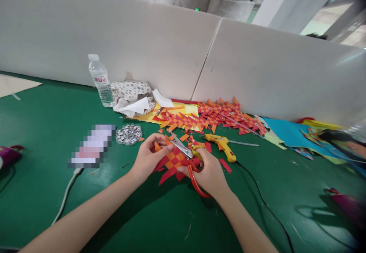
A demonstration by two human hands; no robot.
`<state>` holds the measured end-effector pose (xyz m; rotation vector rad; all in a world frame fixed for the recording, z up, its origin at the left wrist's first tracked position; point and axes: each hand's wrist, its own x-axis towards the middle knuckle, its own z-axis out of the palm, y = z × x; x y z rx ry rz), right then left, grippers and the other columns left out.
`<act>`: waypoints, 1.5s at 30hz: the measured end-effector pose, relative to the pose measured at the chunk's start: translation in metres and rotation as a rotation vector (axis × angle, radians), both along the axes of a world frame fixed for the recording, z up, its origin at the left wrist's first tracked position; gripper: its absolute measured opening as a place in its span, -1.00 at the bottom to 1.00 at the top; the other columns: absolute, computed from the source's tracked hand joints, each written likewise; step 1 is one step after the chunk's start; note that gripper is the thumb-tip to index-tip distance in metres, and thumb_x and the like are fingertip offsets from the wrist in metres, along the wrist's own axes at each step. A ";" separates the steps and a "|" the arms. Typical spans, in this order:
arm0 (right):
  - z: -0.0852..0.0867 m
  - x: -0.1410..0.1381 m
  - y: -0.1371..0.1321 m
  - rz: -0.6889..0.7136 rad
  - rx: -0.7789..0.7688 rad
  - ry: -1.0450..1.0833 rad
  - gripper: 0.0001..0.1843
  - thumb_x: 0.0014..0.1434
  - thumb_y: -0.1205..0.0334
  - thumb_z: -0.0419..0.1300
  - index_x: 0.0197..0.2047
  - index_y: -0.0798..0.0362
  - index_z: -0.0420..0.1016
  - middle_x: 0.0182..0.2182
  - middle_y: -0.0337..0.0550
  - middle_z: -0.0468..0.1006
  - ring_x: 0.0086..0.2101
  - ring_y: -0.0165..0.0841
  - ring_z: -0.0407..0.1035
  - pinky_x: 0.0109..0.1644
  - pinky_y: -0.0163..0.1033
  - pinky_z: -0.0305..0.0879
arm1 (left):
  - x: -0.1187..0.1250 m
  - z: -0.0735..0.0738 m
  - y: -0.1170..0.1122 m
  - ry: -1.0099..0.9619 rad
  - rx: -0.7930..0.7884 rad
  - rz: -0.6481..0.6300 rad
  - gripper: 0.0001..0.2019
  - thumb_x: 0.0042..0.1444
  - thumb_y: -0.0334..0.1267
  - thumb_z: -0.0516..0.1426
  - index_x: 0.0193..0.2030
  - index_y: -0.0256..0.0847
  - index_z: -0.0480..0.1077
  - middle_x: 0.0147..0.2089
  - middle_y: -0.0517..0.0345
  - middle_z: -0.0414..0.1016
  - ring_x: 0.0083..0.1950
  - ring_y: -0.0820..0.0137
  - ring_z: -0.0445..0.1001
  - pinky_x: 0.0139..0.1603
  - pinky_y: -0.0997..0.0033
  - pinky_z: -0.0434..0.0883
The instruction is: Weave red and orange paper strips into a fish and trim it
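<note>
Trimming at the table [42, 131]: my left hand [148, 156] pinches the near edge of a red-and-orange woven paper piece [171, 163], thumb on top, holding it just above the green surface between both hands. My right hand [210, 175] is closed through the red loops of the scissors [183, 149], whose blades point away from me across the piece's upper corner; I cannot tell how far they gape. I judge the step in hand to be snipping loose strip ends off the weave. A further cut calls for turning the piece in the left hand to bring an untrimmed edge to the blades. Just beyond the right hand lies a yellow glue gun [224, 146], further off a heap of finished weaves [225, 116]; beyond the left, a dish of googly eyes [129, 134]
</note>
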<state>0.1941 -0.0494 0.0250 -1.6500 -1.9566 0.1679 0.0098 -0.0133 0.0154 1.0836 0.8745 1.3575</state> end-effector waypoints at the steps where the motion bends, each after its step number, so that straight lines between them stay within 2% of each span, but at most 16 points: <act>1: 0.000 0.001 0.000 -0.009 -0.001 -0.012 -0.58 -0.12 -0.10 0.25 -0.34 0.02 0.27 -0.44 -0.17 0.43 -0.45 -0.30 0.34 -0.43 -0.28 0.18 | 0.000 0.000 0.000 0.013 -0.001 0.016 -0.77 -0.15 -0.29 0.29 -0.36 -0.21 0.33 -0.41 0.30 0.34 -0.38 0.56 0.34 -0.30 0.58 0.33; 8: -0.001 0.004 0.002 0.014 -0.047 -0.087 -0.55 -0.11 -0.11 0.23 -0.27 0.02 0.29 -0.32 -0.08 0.46 -0.34 -0.20 0.39 -0.39 -0.24 0.21 | -0.003 -0.001 0.002 0.032 0.021 -0.005 -0.77 -0.13 -0.32 0.27 -0.34 -0.19 0.31 -0.43 0.31 0.33 -0.38 0.55 0.34 -0.34 0.58 0.32; 14: 0.000 0.002 0.001 0.023 -0.059 -0.069 -0.56 -0.12 -0.11 0.24 -0.31 0.03 0.28 -0.38 -0.11 0.45 -0.40 -0.24 0.36 -0.42 -0.26 0.17 | -0.003 0.001 0.002 -0.013 -0.019 -0.058 -0.77 -0.13 -0.31 0.26 -0.39 -0.20 0.26 -0.46 0.34 0.30 -0.45 0.59 0.31 -0.43 0.62 0.30; 27: 0.002 0.001 0.000 0.056 -0.020 -0.013 -0.60 -0.12 -0.12 0.26 -0.46 0.04 0.28 -0.54 -0.24 0.36 -0.52 -0.38 0.25 -0.49 -0.33 0.08 | -0.003 0.000 0.001 -0.107 -0.069 -0.113 -0.73 -0.15 -0.31 0.30 -0.39 -0.21 0.26 -0.43 0.31 0.34 -0.40 0.56 0.36 -0.34 0.57 0.36; 37: -0.002 0.000 0.001 0.068 0.051 0.074 -0.57 -0.12 -0.07 0.28 -0.56 0.02 0.14 -0.62 -0.34 0.22 -0.59 -0.47 0.11 -0.52 -0.36 0.03 | -0.003 0.000 0.001 -0.094 -0.059 -0.072 -0.72 -0.15 -0.32 0.31 -0.36 -0.21 0.28 -0.43 0.34 0.32 -0.43 0.63 0.32 -0.38 0.68 0.31; 40: -0.001 0.003 0.002 0.009 0.015 0.130 -0.60 -0.11 -0.07 0.26 -0.51 0.02 0.17 -0.62 -0.35 0.22 -0.60 -0.47 0.08 -0.54 -0.36 0.02 | -0.002 0.004 0.001 -0.128 -0.131 -0.052 -0.69 -0.17 -0.29 0.32 -0.31 -0.20 0.31 -0.48 0.35 0.34 -0.46 0.62 0.34 -0.41 0.67 0.32; 45: 0.002 0.007 0.005 -0.040 -0.087 0.215 -0.58 -0.09 -0.15 0.19 -0.39 0.03 0.25 -0.53 -0.27 0.32 -0.54 -0.40 0.17 -0.48 -0.31 0.12 | -0.003 0.007 0.001 -0.103 -0.189 -0.054 -0.74 -0.13 -0.18 0.29 -0.43 -0.25 0.32 -0.50 0.29 0.36 -0.45 0.57 0.37 -0.47 0.66 0.31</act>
